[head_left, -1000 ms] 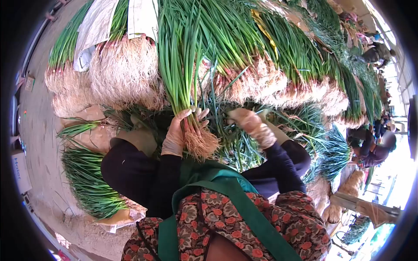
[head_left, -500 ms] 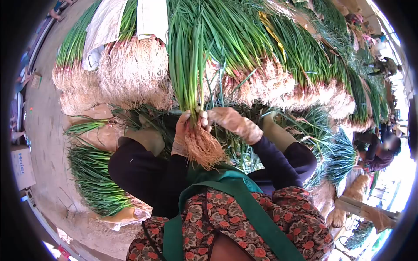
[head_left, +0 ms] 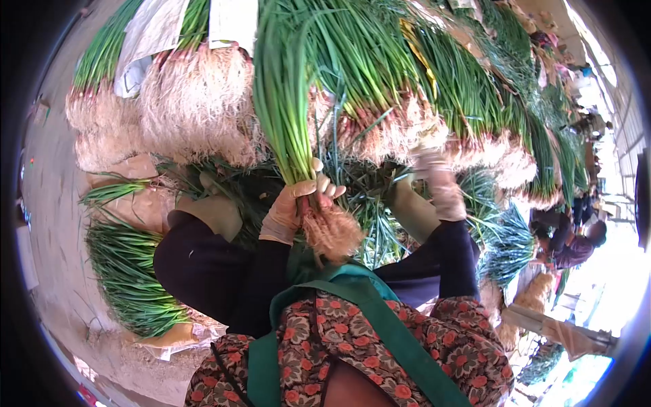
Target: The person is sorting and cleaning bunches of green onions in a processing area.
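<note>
A bunch of green onions (head_left: 290, 139) is wrapped in the fingers of my gloved left hand (head_left: 293, 203), just above the reddish bulbs. The leaves point away from me, and the tangled pale roots (head_left: 332, 234) hang toward my lap. Off to the right, my gloved right hand (head_left: 439, 178) is smeared by motion, so its fingers do not show clearly. It is nearest to the roots of the long row of green onions (head_left: 386, 129) and overlaps their edge in this view.
More root-ended bundles (head_left: 196, 102) lie at the left, partly under white sheets (head_left: 234, 24). Loose green leaves (head_left: 380, 237) cover the ground between my knees. A leafy pile (head_left: 132, 278) rests by my left knee. Another person (head_left: 573, 244) sits at the right.
My right hand has left the bunch and swung out to the right. The bunch stays in my left hand, its root end shifted slightly right. The view has moved a little.
</note>
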The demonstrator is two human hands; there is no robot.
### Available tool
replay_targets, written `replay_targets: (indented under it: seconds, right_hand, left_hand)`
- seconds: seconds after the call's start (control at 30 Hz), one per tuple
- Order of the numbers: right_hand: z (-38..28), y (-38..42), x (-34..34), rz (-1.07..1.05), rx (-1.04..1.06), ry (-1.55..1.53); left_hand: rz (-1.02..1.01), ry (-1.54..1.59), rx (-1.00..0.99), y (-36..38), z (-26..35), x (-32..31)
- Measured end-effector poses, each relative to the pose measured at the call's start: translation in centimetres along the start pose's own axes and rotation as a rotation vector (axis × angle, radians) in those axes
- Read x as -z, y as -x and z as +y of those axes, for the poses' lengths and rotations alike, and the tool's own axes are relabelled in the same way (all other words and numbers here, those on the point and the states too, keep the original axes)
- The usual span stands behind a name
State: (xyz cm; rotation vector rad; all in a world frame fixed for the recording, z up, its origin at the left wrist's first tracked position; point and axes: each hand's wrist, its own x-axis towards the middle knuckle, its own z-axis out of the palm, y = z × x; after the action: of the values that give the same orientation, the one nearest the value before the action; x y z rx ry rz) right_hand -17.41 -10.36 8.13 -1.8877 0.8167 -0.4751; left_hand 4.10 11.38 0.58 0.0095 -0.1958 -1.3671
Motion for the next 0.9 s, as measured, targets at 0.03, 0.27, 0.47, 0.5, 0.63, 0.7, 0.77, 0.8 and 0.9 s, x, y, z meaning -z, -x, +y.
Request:
replay_targets:
  seconds: [0.03,0.27,0.47,0.5,0.63,0.7,0.77,0.8,0.9]
  right_hand:
    - [7.2,-0.3,0.5,-0.505,-0.038,-0.261]
    - [6.9,-11.3,-10.4,-0.035,0.335,0.689]
    - [8.5,-12.5,-13.1,-0.265,-0.124,1.407]
    - [8.7,-11.8,-12.1,-0.243,0.033,1.055]
    - [3.8,-6.2,-11.0,-0.488,-0.177,-0.197]
    - [-0.9,-4.0,-10.7,-0.712,-0.506,-0.309]
    - [2.6,-1.5,-12.6,-0.698,-0.017,0.077]
    - [1.5,-0.7,-12.7,-0.627,0.208,0.237]
    - [1.2,-4.2,-11.7,-0.911,-0.001,-0.036]
  left_hand:
    - [0.008,-0.008,-0.026,-0.6,-0.1,-1.6]
    - [0.427,-0.080,-0.052,-1.3,-0.4,-0.8]
    - [0.551,-0.105,0.021,-0.8,0.3,0.4]
    - [0.577,-0.117,0.016,-1.0,0.4,0.6]
    - [0.690,-0.099,0.001,-1.0,-0.6,1.0]
    - [0.673,-0.085,0.021,-1.4,-0.6,1.0]
    - [0.614,-0.081,0.062,-0.9,-0.8,1.1]
    - [0.583,-0.083,0.082,-0.7,-0.7,1.1]
    - [0.583,-0.123,0.024,-0.2,-0.8,1.0]
